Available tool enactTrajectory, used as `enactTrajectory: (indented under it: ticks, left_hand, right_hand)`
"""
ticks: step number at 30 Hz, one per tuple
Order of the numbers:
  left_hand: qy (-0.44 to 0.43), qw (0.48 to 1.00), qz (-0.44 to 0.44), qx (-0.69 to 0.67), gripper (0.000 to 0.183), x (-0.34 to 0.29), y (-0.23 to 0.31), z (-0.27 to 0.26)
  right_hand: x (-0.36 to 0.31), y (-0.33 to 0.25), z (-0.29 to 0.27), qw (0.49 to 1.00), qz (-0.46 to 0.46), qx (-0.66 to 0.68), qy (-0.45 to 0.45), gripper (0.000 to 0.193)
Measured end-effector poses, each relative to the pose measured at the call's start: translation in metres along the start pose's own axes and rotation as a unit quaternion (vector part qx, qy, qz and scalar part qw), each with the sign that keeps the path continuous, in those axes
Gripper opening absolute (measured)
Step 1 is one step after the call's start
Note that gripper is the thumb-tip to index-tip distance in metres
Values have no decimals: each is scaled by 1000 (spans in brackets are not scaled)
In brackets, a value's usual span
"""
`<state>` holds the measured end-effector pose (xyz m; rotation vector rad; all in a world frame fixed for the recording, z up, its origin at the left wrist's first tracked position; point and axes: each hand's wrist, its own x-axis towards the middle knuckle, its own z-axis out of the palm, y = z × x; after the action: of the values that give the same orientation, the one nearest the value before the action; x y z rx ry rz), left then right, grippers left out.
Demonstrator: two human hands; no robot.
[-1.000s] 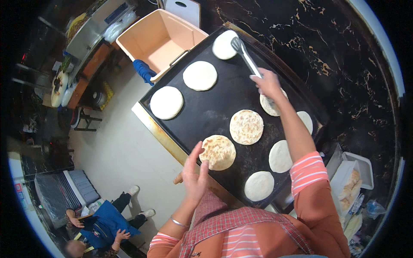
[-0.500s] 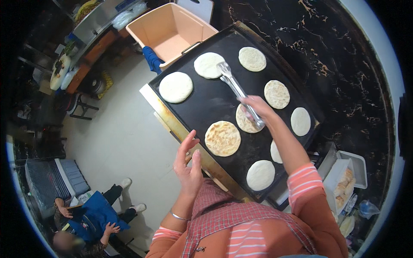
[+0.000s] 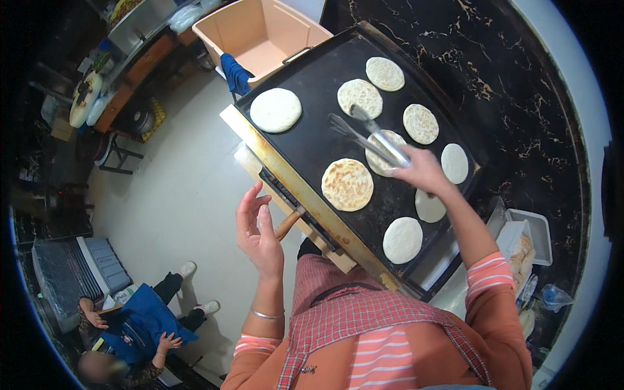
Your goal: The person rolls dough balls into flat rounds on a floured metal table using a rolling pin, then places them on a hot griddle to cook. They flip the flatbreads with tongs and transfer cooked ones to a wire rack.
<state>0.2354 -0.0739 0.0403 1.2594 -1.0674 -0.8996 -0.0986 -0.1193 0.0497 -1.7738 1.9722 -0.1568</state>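
Note:
Metal tongs (image 3: 392, 151) are gripped in my right hand (image 3: 424, 170) over the middle of a black griddle (image 3: 312, 146). The jaws are spread, with no bread between them; one tip is close to a lightly speckled flatbread (image 3: 359, 96). Beneath the tongs lies another flatbread (image 3: 379, 162), partly covered. A browned flatbread (image 3: 348, 185) is nearer to me, and a pale flatbread (image 3: 275, 110) lies at the far left. Several more rounds are spread along the right side. Empty, my left hand (image 3: 261, 237) hovers off the griddle's front edge, fingers apart and slightly curved, beside a wooden handle (image 3: 289, 224).
Past the griddle's far left corner stands a peach plastic tub (image 3: 260, 36) with a blue cloth (image 3: 235, 73) over its edge. A plastic container of bread (image 3: 521, 253) is at right on the dark marbled counter (image 3: 520, 130). A seated person (image 3: 140, 331) is at lower left.
The far flatbread that was at the tongs has turned over and shifted right, showing its speckled side. The tongs have come back toward me, jaws apart. My left hand has moved slightly left.

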Motion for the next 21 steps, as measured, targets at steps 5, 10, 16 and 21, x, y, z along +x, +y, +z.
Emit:
enactTrajectory:
  ticks: [5,10,16,21]
  left_hand:
    - [4,1000,10,-11,36,1,6,-5]
    - [-8,1000,4,-14,34,2,15,-11]
    - [-3,1000,-9,-17,31,25,13,-7]
    - [-126,990,9,66,35,70,-33,43]
  right_hand:
    - [42,-52,68,848,122,472,-206,22]
    - [81,-95,94,831,95,522,-169,19]
    - [5,-45,14,995,-71,-32,56,68]
    - [-78,1,-21,999,28,-12,30,79]
